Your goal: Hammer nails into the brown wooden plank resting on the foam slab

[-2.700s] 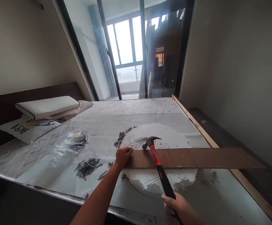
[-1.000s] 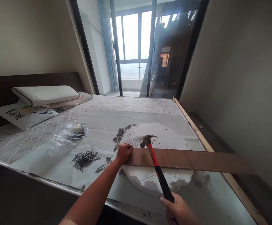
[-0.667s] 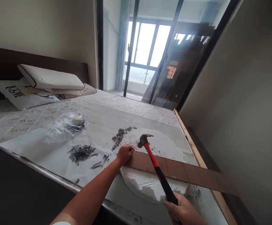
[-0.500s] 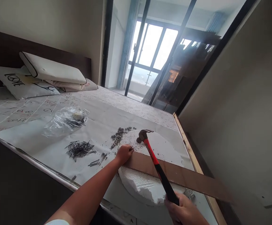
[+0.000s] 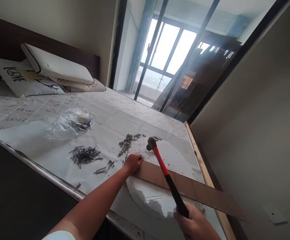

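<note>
In the head view, my right hand (image 5: pixel 193 218) is closed round the black grip of a claw hammer (image 5: pixel 163 165) with a red neck. The hammer's head hangs just above and to the right of my left hand (image 5: pixel 134 162). My left hand is pinched at the near-left end of a long brown board (image 5: pixel 192 186), on what looks like a nail; only a small dark tip shows at the fingers. The board lies across a white foam slab (image 5: pixel 150 196) with a broken edge. Left of my left hand is a pile of loose nails (image 5: pixel 86 155), with several more beside it.
Grey crumbs (image 5: pixel 126 144) lie on the foam and the pale sheet (image 5: pixel 114 123) that covers the bed. A clear plastic bag (image 5: pixel 72 123) rests farther left. Pillows (image 5: pixel 57 66) are at the headboard. A wooden strip (image 5: pixel 202 163) runs along the right side, near the wall.
The view has tilted slightly. The hammer's head has shifted a little up and left in the picture; both hands keep their grips.
</note>
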Demonstrator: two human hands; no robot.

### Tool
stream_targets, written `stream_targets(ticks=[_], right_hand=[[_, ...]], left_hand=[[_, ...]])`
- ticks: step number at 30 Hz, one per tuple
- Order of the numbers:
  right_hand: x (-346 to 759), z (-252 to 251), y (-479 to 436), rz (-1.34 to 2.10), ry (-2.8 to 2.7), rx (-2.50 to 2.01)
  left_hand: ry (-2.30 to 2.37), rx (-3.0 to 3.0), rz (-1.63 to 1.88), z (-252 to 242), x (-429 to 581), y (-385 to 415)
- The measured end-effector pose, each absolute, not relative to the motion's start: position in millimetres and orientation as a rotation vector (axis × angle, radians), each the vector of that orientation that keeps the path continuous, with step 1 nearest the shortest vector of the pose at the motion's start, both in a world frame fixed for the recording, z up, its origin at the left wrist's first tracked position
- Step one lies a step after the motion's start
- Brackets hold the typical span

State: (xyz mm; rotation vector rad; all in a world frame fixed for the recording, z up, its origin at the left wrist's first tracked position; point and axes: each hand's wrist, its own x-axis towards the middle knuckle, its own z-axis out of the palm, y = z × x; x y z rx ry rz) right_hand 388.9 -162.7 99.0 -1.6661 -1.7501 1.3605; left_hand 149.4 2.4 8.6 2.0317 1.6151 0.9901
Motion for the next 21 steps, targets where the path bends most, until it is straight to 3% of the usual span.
stream_targets(ticks=[8, 21], right_hand=[[381.2, 110.7, -165.4, 1.255, -1.784, -1.604], [390.2, 80.2, -160.5, 1.307, -1.671, -1.628]], left_hand=[[1.640, 2.046, 0.957, 7.6, 149.6, 2.9], [1.678, 2.085, 0.911, 8.1, 150.3, 3.7]])
